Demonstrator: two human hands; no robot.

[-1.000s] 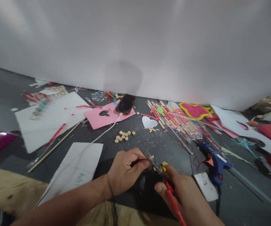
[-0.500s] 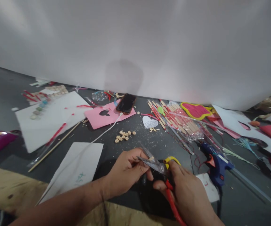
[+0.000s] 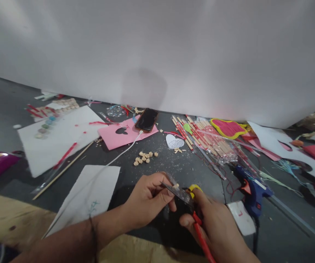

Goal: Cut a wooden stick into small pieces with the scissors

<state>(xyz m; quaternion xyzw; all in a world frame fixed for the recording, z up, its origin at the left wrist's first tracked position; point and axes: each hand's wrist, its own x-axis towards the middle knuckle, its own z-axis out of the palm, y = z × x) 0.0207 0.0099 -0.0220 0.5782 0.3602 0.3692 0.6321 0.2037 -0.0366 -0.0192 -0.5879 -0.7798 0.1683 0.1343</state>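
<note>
My right hand (image 3: 214,219) grips a pair of scissors (image 3: 183,195) by its handles, one red and one yellow. Its dark, worn blades point left and lie close together. My left hand (image 3: 149,199) is closed in a pinch on a small wooden stick (image 3: 176,186), whose pale end shows between the blades. The rest of the stick is hidden by the fingers. Just beyond both hands, on the dark table (image 3: 171,164), lie small wooden clusters (image 3: 145,158) and a white paper heart (image 3: 174,141) with short cut stick pieces (image 3: 179,150) beside it.
A phone (image 3: 147,119) on pink paper (image 3: 113,138) trails a white cable towards me. Bundled sticks (image 3: 214,142) in plastic lie behind, right of centre. A blue glue gun (image 3: 254,191) sits at right. White sheets (image 3: 91,193) and a purple tool (image 3: 0,168) are at left.
The scissor blades have drawn closer together around the stick's end. My right-hand fingers have closed further on the handles, while my left hand stays nearly in place.
</note>
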